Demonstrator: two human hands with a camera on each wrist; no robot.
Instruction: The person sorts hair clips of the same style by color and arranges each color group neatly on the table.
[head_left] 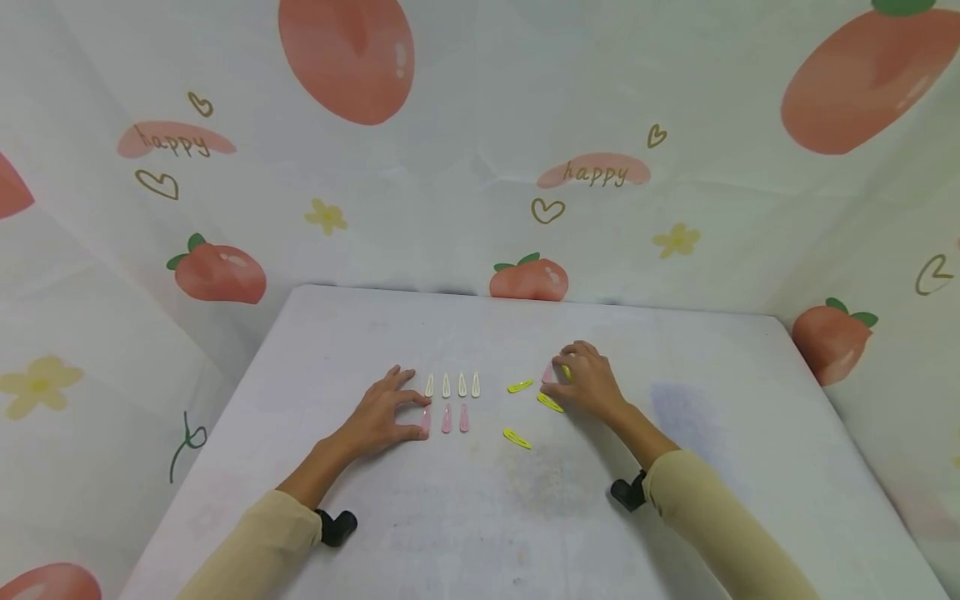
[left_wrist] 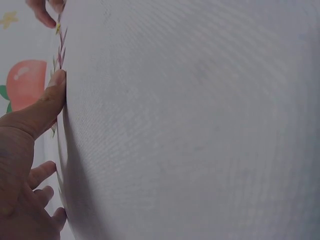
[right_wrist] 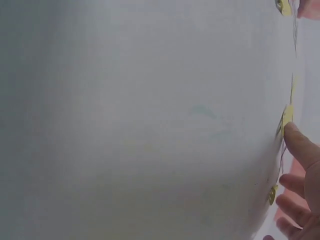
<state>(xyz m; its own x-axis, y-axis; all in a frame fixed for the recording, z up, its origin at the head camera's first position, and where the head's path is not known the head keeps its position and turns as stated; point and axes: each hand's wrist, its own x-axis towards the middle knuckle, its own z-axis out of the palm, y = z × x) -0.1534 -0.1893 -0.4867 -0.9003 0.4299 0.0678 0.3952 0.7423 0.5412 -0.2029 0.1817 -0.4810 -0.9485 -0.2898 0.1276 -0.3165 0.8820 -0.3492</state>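
Observation:
My left hand [head_left: 382, 414] has its thumb and index finger at the two ends of a pink hair clip [head_left: 426, 419], pinching it lengthwise on the table. Two more pink clips [head_left: 447, 418] lie to its right, below a row of several white hair clips [head_left: 446, 386]. Farther right, my right hand [head_left: 591, 379] holds another pink clip [head_left: 547, 372] between thumb and index finger. Around that hand lie several yellow hair clips, one [head_left: 550, 402] beside the thumb and one [head_left: 567, 372] partly hidden under the fingers. The right wrist view shows the thumb [right_wrist: 300, 145] overlapping a yellow clip [right_wrist: 287, 116].
A yellow clip [head_left: 520, 387] and another yellow clip [head_left: 517, 438] lie between the hands on the white table [head_left: 450, 517]. Behind the table's far edge hangs a white cloth [head_left: 442, 208] printed with peaches, hearts and flowers.

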